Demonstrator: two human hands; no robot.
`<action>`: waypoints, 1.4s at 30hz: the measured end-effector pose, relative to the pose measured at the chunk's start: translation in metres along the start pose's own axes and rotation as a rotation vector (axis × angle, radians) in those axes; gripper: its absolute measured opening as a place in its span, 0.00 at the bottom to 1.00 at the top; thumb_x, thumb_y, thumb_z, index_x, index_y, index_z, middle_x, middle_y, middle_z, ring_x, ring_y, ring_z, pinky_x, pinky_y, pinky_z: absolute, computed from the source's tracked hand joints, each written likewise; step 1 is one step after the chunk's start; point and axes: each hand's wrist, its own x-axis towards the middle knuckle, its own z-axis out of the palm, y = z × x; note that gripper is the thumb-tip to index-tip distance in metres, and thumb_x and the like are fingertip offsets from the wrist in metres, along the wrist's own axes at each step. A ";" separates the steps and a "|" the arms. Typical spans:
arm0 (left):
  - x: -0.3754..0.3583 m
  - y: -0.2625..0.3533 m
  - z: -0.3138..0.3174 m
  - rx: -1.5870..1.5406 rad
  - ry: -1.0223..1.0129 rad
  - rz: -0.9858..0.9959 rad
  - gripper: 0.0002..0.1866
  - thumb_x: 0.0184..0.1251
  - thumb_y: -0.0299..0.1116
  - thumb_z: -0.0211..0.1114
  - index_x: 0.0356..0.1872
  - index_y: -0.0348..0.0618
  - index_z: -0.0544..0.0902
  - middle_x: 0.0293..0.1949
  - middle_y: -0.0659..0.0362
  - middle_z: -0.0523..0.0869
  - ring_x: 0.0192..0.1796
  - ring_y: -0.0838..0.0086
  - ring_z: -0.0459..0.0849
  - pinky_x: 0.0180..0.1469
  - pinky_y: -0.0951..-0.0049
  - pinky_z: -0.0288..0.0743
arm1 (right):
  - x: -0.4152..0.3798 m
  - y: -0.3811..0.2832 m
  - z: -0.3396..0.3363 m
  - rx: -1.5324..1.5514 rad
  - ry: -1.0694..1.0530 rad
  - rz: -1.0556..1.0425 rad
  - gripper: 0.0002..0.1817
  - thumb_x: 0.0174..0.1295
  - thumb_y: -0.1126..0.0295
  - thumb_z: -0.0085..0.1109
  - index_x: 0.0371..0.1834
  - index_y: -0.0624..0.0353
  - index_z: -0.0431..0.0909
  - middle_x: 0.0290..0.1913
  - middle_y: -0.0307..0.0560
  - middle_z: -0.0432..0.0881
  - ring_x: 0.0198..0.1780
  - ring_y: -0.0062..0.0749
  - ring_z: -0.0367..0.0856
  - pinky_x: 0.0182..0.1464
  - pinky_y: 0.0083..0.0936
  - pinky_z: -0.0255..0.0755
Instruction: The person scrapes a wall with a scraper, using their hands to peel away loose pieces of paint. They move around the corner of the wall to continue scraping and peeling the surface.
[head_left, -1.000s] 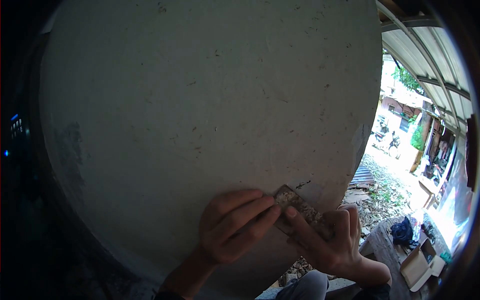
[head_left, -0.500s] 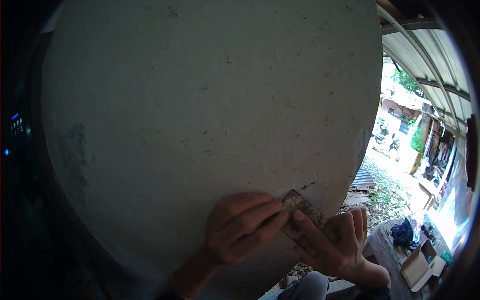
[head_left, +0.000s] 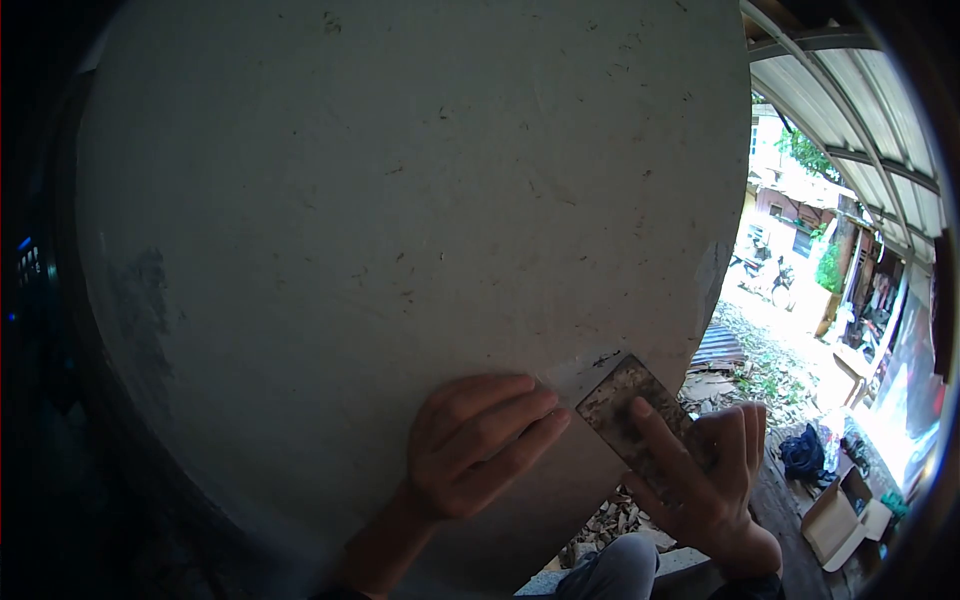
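Observation:
A large pale panel (head_left: 380, 200) with small dark marks fills most of the view. My right hand (head_left: 707, 495) grips a putty knife (head_left: 632, 393) with a wide, stained rectangular blade, its index finger pressed along the blade. The blade's front edge meets the panel beside a smooth light patch (head_left: 577, 375). The handle is hidden in my right hand. My left hand (head_left: 480, 445) lies against the panel with its fingers stretched out, just left of the blade and apart from it. Nothing shows in my left hand.
An opened cardboard box (head_left: 835, 525) and a dark crumpled cloth (head_left: 802, 452) lie on a wooden surface at lower right. Behind are corrugated sheeting (head_left: 718, 345), leaf litter and parked motorbikes (head_left: 770, 275). My knee (head_left: 625, 570) shows below the panel.
My right hand has moved the putty knife up and to the right, away from my left fingertips. My left hand stays nearly in place. The view has shifted slightly.

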 end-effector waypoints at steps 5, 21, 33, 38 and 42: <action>-0.001 0.000 0.001 -0.004 0.001 -0.012 0.14 0.57 0.27 0.75 0.46 0.46 0.91 0.48 0.61 0.88 0.54 0.67 0.86 0.52 0.65 0.83 | 0.021 0.008 0.010 -0.012 0.072 -0.055 0.29 0.59 0.49 0.71 0.64 0.46 0.86 0.35 0.37 0.59 0.34 0.33 0.61 0.36 0.33 0.58; -0.005 0.001 -0.009 -0.175 -0.001 -0.103 0.14 0.59 0.24 0.68 0.47 0.46 0.88 0.49 0.56 0.88 0.53 0.59 0.87 0.53 0.58 0.84 | -0.006 0.004 -0.012 0.007 -0.052 -0.031 0.31 0.55 0.51 0.74 0.64 0.44 0.85 0.34 0.37 0.58 0.33 0.32 0.60 0.36 0.34 0.59; -0.095 0.000 -0.018 -0.148 0.046 -0.093 0.10 0.65 0.28 0.60 0.45 0.49 0.85 0.47 0.57 0.88 0.49 0.60 0.88 0.46 0.60 0.85 | 0.000 0.010 0.008 0.185 -0.056 -0.173 0.32 0.46 0.61 0.80 0.60 0.37 0.88 0.39 0.37 0.61 0.38 0.30 0.65 0.36 0.28 0.67; -0.099 -0.001 -0.022 -0.193 0.064 -0.116 0.09 0.68 0.30 0.62 0.46 0.48 0.84 0.45 0.57 0.89 0.48 0.60 0.89 0.43 0.65 0.85 | -0.021 0.021 -0.005 0.194 -0.032 -0.236 0.22 0.46 0.67 0.78 0.49 0.44 0.92 0.39 0.38 0.67 0.39 0.32 0.69 0.36 0.28 0.68; -0.097 -0.002 -0.023 -0.205 0.047 -0.116 0.10 0.65 0.28 0.62 0.46 0.48 0.85 0.44 0.58 0.89 0.47 0.61 0.89 0.43 0.65 0.85 | -0.028 0.031 -0.032 0.194 -0.090 0.002 0.21 0.44 0.75 0.73 0.46 0.51 0.91 0.41 0.42 0.71 0.41 0.36 0.72 0.38 0.31 0.69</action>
